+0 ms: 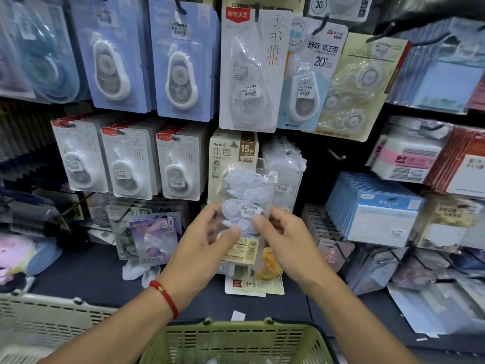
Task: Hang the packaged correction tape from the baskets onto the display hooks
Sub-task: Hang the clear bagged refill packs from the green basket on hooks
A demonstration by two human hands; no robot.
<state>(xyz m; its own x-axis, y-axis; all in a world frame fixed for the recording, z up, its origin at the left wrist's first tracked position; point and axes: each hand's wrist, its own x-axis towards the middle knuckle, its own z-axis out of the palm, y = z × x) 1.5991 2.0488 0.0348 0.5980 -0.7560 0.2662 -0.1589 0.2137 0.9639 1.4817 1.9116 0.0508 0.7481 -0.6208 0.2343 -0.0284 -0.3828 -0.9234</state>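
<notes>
I hold a clear plastic pack of several white correction tapes [245, 198] upright in front of the display wall. My left hand [207, 240] pinches its lower left side and my right hand [282, 240] pinches its lower right side. The pack's top sits near a row of similar clear packs [284, 169] hanging on a hook and beside a BoBo 15M card [232, 153]. A green basket [236, 342] stands below my arms at the bottom centre.
Carded correction tapes [131, 164] fill the hooks to the left and above. A bare hook [337, 155] sticks out to the right. Blue note pads [378, 208] hang at the right. A white basket [39, 316] sits at the lower left on the dark shelf [86, 274].
</notes>
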